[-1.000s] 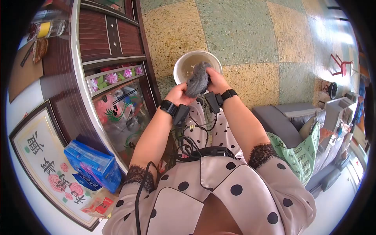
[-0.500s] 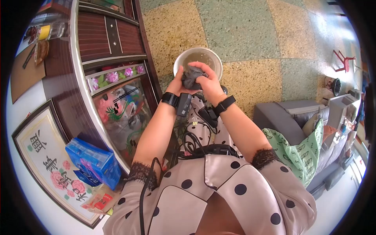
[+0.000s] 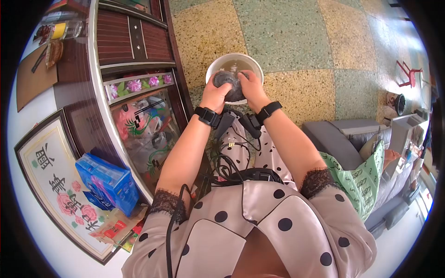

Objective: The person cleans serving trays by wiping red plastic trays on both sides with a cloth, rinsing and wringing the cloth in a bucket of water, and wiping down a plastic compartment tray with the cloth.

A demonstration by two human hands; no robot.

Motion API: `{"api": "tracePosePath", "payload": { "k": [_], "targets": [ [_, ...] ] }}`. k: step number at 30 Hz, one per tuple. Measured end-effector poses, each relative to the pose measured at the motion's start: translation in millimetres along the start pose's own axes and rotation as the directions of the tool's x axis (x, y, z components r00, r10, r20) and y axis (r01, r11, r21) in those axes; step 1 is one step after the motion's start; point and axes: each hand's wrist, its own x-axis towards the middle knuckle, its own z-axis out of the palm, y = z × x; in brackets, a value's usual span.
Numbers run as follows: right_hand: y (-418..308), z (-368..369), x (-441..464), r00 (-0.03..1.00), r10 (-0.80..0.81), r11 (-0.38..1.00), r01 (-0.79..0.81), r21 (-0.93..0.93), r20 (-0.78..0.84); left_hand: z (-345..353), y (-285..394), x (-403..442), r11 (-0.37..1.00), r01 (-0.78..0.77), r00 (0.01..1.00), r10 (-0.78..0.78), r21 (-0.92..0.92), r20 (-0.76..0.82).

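A speckled, checkered floor spreads beside a dark cabinet. Seen from the head camera, the left hand curls around one side of a bunched grey cloth, thumb across it; the right hand grips the other side. The cloth is above a white bucket of cloudy liquid.

Around me, a speckled floor in green and yellow squares, shiny at far right; a dark cabinet and framed calligraphy left, a gray sofa right.
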Motion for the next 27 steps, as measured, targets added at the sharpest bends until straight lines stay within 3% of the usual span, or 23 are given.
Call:
{"api": "tracePosePath", "payload": {
  "k": [1, 3, 4, 5, 7, 9, 10, 12, 14, 15, 17, 18, 19, 21, 23, 25, 27],
  "targets": [
    [0.2, -0.5, 0.2, 1.000, 0.000, 1.000, 0.000, 0.001, 0.001, -4.6, -1.9, 1.0, 1.000, 0.000, 1.000, 0.000, 0.001, -0.001],
    [-8.2, -1.1, -0.6, 0.996, 0.014, 0.956, 0.011, -0.294, 0.083, -12.4, 1.6, 1.3, 0.963, -0.131, 0.982, 0.094, 0.236, 0.162],
    [-14.0, -1.6, 0.6, 0.989, 0.024, 0.922, 0.036, -0.386, 0.149, -11.9, 5.5, -0.5, 0.963, -0.132, 0.982, 0.094, 0.236, 0.163],
    [-11.7, -3.4, 5.8, 0.989, 0.023, 0.921, 0.037, -0.387, 0.149, -11.6, 9.6, -2.2, 0.921, -0.177, 0.969, 0.102, 0.348, 0.223],
    [-5.3, -6.7, 13.1, 0.913, -0.081, 0.765, 0.313, -0.562, 0.399, -8.7, 16.0, -6.4, 0.863, -0.225, 0.954, 0.102, 0.452, 0.282],
    [-7.4, -9.1, 13.9, 0.905, -0.038, 0.736, 0.313, -0.601, 0.424, -5.1, 21.8, -9.1, 0.709, -0.349, 0.917, 0.124, 0.612, 0.380],
    [-13.5, -9.3, 11.3, 0.895, 0.006, 0.704, 0.313, -0.638, 0.446, -2.5, 25.6, -11.5, 0.709, -0.350, 0.916, 0.124, 0.612, 0.380],
    [-17.5, -11.3, 5.7, 0.896, -0.041, 0.695, 0.344, -0.632, 0.443, 1.8, 30.7, -18.2, 0.560, -0.431, 0.883, 0.102, 0.708, 0.457],
    [-18.6, -13.0, 0.5, 0.895, -0.090, 0.685, 0.374, -0.626, 0.437, -5.2, 17.6, -19.9, 0.560, -0.467, 0.875, 0.179, 0.685, 0.451],
    [-20.3, -10.1, -1.7, 0.924, -0.161, 0.711, 0.352, -0.608, 0.347, -3.4, 17.6, -22.6, 0.555, -0.503, 0.861, 0.254, 0.662, 0.441],
    [-24.2, -8.2, -6.9, 0.944, -0.230, 0.737, 0.328, -0.591, 0.237, -6.0, 22.2, -33.0, 0.833, -0.208, 0.954, 0.057, 0.512, 0.295],
    [-26.9, -9.6, -10.6, 0.914, -0.338, 0.761, 0.406, -0.506, 0.225, -7.6, 27.2, -37.5, 0.979, 0.064, 0.963, -0.111, 0.191, 0.246],
    [-33.1, -10.5, -16.7, 0.875, -0.443, 0.768, 0.484, -0.420, 0.197, -12.7, 31.1, -37.5, 0.962, 0.252, 0.939, -0.217, -0.103, 0.268],
    [-31.6, -7.1, -21.6, 0.843, -0.496, 0.786, 0.538, -0.304, 0.208, -24.4, 36.5, -44.9, 0.854, 0.346, 0.891, -0.168, -0.388, 0.422],
    [-38.0, -0.7, -32.2, 0.746, -0.594, 0.676, 0.666, -0.316, 0.301, -47.0, 19.0, -40.3, 0.874, 0.315, 0.941, -0.239, -0.371, 0.238],
    [-48.6, 5.5, -45.9, 0.663, -0.633, 0.600, 0.746, -0.288, 0.400, -45.4, 19.6, -40.2, 0.920, 0.338, 0.937, -0.307, -0.197, 0.168],
    [-54.9, 8.4, -58.2, 0.639, -0.638, 0.575, 0.767, -0.285, 0.430, -48.7, 20.4, -43.8, 0.923, 0.346, 0.932, -0.318, -0.169, 0.175]
  ]
}}
